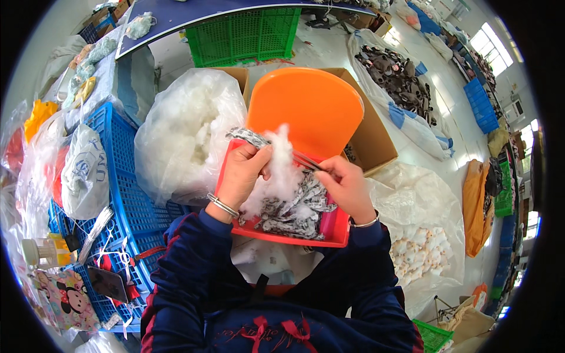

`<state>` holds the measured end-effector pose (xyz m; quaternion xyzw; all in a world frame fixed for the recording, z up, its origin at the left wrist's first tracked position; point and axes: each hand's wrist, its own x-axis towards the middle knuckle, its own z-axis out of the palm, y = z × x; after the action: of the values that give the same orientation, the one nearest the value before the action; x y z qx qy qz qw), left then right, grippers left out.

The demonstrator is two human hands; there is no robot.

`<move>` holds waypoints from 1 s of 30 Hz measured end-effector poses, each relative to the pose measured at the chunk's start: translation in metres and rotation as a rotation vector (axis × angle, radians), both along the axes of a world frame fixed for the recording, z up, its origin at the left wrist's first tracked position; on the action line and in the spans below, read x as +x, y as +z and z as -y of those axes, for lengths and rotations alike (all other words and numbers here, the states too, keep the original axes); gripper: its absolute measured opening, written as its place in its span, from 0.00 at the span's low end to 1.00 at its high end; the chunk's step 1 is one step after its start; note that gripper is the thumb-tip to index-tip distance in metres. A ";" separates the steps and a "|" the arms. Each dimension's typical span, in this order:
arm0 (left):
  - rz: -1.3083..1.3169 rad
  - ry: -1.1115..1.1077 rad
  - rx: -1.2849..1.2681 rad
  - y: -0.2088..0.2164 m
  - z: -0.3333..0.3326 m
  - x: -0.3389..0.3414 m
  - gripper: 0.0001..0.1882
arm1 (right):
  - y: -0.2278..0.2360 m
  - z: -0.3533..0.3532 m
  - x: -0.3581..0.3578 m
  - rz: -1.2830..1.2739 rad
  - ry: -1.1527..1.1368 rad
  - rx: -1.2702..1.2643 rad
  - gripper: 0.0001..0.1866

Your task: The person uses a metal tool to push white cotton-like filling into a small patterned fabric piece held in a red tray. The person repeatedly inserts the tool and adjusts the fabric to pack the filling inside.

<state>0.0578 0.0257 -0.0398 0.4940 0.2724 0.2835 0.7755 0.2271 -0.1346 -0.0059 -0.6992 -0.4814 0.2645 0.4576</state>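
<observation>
Fluff point(283, 162) stands in a loose white tuft over the red tray point(294, 240), between the two hands; the grey piece point(250, 137), a patterned bit of cloth, is in the left hand point(240, 173), by the tray's far left corner; the work appears to be filling such pieces with fluff, and this one looks partway, since much loose fluff lies outside it; how much is inside, I cannot tell. More pieces point(288, 215) lie heaped in the tray, with tufts of fluff among them; which of these are filled does not show, so the count done and the count left are unclear; supply seems ample, as the clear bag point(154, 162) beside the tray holds plenty of fluff.

Left thumb and forefinger pinch the grey piece, with hardly a gap between them; the other left fingers curl in below; thumb and fingers of the right hand point(347, 187) close on a thin metal tool point(307, 160), which runs toward the left hand; its far end is lost at the fluff, so whether it enters the piece or grips any fluff cannot be told.
</observation>
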 end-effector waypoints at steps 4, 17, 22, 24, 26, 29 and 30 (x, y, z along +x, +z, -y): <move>-0.013 -0.002 -0.001 0.003 0.002 0.001 0.12 | 0.016 0.003 -0.008 0.247 -0.017 0.154 0.07; 0.045 -0.028 -0.114 0.004 0.008 0.005 0.15 | 0.003 -0.005 -0.014 0.292 -0.032 0.131 0.06; -0.066 -0.067 0.108 -0.001 0.018 0.006 0.14 | -0.012 -0.012 -0.023 0.059 -0.046 0.139 0.04; -0.012 -0.074 0.022 -0.003 0.027 0.011 0.14 | -0.021 -0.017 -0.026 -0.083 -0.046 0.161 0.04; -0.047 -0.069 0.072 0.000 0.022 0.008 0.14 | -0.022 -0.018 -0.026 -0.128 -0.044 0.156 0.04; -0.062 -0.003 0.073 0.007 0.015 0.006 0.16 | -0.020 -0.017 -0.023 -0.087 -0.036 0.121 0.05; -0.031 0.000 0.056 0.004 0.009 0.005 0.17 | -0.019 -0.015 -0.023 -0.099 -0.033 0.119 0.05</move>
<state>0.0623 0.0165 -0.0355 0.5201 0.2762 0.2831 0.7570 0.2044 -0.1197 -0.0249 -0.6645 -0.4615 0.2623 0.5260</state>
